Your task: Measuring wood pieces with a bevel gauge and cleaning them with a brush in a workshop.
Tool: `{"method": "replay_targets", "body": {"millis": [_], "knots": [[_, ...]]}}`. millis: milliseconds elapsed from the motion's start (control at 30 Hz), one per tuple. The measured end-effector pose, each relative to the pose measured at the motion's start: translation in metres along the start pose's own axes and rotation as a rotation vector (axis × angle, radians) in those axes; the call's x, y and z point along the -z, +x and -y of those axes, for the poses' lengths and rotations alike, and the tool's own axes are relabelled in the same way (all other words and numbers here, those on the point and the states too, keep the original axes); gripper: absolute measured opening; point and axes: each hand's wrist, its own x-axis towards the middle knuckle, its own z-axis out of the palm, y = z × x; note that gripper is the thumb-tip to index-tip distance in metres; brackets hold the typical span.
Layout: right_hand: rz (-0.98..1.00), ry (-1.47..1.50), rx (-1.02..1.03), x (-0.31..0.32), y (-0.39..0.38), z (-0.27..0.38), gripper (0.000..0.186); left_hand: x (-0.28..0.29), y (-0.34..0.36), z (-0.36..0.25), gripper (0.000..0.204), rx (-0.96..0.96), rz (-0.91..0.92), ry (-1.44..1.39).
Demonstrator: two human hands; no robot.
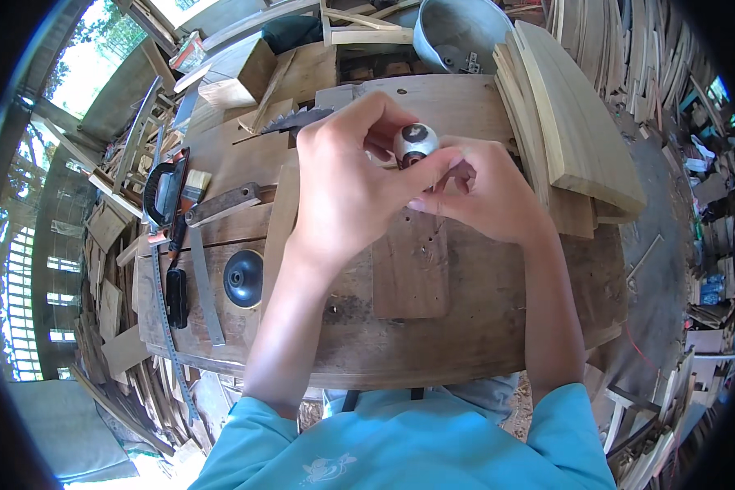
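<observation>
Both my hands are raised over the middle of the workbench (482, 327). My left hand (343, 167) is closed around a small white rounded object (417, 139) with a dark round patch on its top and a dark band lower down. Its exact kind does not show. Close against it, on the right, my right hand (494, 186) is closed, with thumb and fingers bent together near the object's lower side. Whatever those fingertips pinch is too small to make out. Below the hands lies a flat brown wooden board (410, 282) with several small dark holes.
On the left lie a black round disc (242, 278), a metal strip (207, 286), a measuring tape (170, 335), a black-handled tool (165, 192) and a brush (196, 186). A toothed saw blade (294, 121) rests farther back. Thick planks (576, 122) stack at right; a metal tub (457, 37) stands behind.
</observation>
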Motion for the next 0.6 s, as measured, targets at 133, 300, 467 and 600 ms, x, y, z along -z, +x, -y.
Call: {"method": "replay_targets", "body": {"millis": [133, 300, 467, 600], "knots": [[-0.064, -0.067, 0.047, -0.004, 0.001, 0.008, 0.035, -0.008, -0.001, -0.004, 0.044, -0.016, -0.202, 0.318], [-0.059, -0.192, 0.173, -0.001, -0.004, 0.008, 0.027, -0.019, -0.011, 0.01, 0.042, 0.064, -0.18, 0.248], [-0.041, -0.142, 0.135, 0.004, -0.005, 0.006, 0.024, -0.009, -0.016, 0.008, 0.042, -0.021, 0.065, -0.59], [-0.022, -0.15, 0.144, 0.003, -0.005, -0.004, 0.024, -0.007, -0.02, 0.014, 0.037, 0.073, 0.157, -0.669]]}}
